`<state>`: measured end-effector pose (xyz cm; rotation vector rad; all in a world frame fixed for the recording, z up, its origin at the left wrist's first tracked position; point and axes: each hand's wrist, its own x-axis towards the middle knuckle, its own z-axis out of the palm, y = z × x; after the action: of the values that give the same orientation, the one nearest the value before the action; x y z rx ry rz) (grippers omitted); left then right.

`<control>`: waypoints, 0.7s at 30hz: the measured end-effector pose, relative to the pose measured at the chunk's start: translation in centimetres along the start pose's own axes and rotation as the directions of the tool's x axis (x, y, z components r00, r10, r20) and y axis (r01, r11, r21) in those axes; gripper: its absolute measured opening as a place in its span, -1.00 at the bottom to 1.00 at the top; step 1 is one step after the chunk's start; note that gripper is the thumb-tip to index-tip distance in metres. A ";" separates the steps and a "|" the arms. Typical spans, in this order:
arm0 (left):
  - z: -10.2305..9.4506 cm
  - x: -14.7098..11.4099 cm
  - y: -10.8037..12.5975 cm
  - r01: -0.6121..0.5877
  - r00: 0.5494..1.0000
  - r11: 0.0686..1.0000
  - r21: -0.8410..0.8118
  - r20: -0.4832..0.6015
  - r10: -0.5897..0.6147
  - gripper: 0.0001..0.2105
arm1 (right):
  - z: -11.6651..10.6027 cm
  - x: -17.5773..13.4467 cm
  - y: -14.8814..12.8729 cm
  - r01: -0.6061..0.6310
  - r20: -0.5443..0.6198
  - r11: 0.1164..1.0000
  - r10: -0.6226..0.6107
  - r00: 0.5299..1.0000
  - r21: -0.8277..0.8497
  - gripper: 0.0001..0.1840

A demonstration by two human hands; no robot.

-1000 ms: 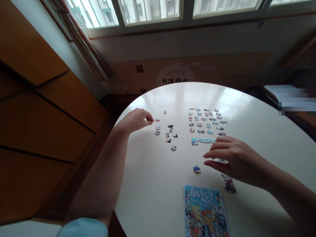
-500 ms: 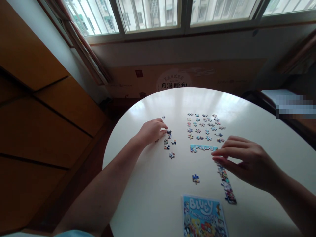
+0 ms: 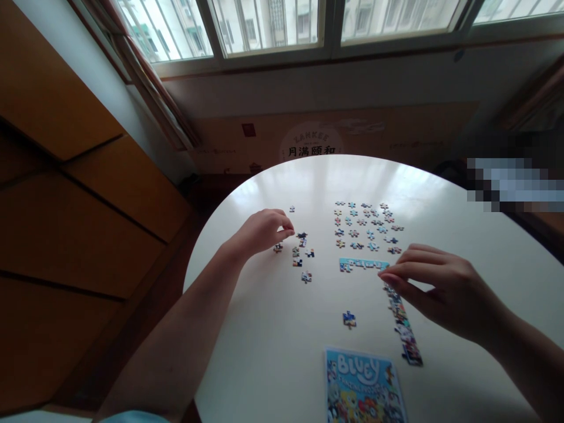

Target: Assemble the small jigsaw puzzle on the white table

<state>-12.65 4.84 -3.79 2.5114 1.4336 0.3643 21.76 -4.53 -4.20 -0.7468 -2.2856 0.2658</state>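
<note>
My left hand (image 3: 267, 231) hovers at the left of the table, thumb and forefinger drawn together beside a small cluster of loose puzzle pieces (image 3: 298, 254). Whether a piece is between those fingertips I cannot make out. One piece (image 3: 277, 248) lies under this hand. My right hand (image 3: 440, 285) pinches at a puzzle piece at the right end of the joined blue top strip (image 3: 363, 264), its fingertips hiding the corner. From below the right fingers a joined side strip (image 3: 403, 326) runs down toward me.
Several spread pieces (image 3: 365, 223) lie in rows beyond the top strip. A single piece (image 3: 349, 319) sits above the Bluey picture sheet (image 3: 365, 388) at the near edge. All are on a round white table (image 3: 264, 352). A wooden cabinet (image 3: 66, 235) stands at left.
My left hand has drawn back slightly left, away from the cluster, uncovering more of the piece below it. The right hand stays almost still at the strip's corner.
</note>
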 end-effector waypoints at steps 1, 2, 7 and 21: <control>0.0 0.0 0.0 -0.011 1.000 1.000 -0.004 0.018 0.011 -0.86 | 0.0 0.0 0.0 -0.002 -0.005 1.000 0.002 1.000 0.000 -0.85; -0.1 -0.1 0.0 -0.023 0.999 1.000 -0.007 0.038 0.023 -0.86 | 0.0 -0.1 0.0 -0.005 -0.009 1.000 0.005 1.000 -0.001 -0.85; -0.8 -0.4 1.1 -0.068 0.993 0.997 0.031 0.100 0.065 -0.78 | 0.0 -0.2 0.1 -0.021 -0.015 1.000 0.020 1.000 -0.006 -0.82; -2.7 -1.4 -0.3 0.004 0.995 0.997 0.078 -0.100 0.004 -0.80 | 0.3 -0.1 0.2 -0.039 -0.033 0.999 0.039 0.999 0.000 -0.76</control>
<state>-14.43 4.00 -1.46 2.5885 1.5123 0.4490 21.73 -4.46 -4.52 -0.7912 -2.2419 0.2690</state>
